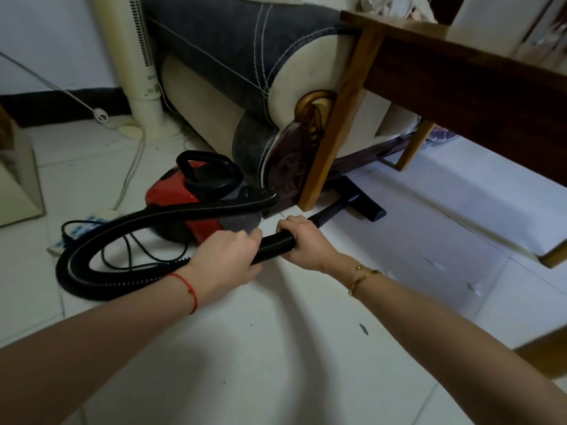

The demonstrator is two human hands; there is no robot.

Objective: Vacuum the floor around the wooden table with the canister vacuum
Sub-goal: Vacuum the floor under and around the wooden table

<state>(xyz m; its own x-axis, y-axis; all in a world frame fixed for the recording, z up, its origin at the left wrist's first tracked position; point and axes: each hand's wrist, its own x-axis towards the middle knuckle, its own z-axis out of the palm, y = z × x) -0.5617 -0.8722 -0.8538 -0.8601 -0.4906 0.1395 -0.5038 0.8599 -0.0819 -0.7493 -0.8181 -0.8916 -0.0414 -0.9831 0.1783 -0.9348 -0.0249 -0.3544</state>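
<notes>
A red and black canister vacuum (pixel 181 197) sits on the white tile floor beside the sofa. Its black ribbed hose (pixel 92 243) loops left and comes back to my hands. My left hand (pixel 227 259) grips the hose. Just ahead of it, my right hand (pixel 302 237) grips the hose where it meets the black wand (pixel 333 211). The flat floor nozzle (pixel 365 200) lies on the tiles under the wooden table (pixel 460 84), behind its near leg (pixel 334 130).
A grey and cream sofa (pixel 245 62) stands close behind the table. A tower fan (pixel 135 65) stands at the back left, with cords and a power strip (pixel 101 216) on the floor. A beige box (pixel 18 179) sits at the left edge. Small specks of dirt dot the tiles.
</notes>
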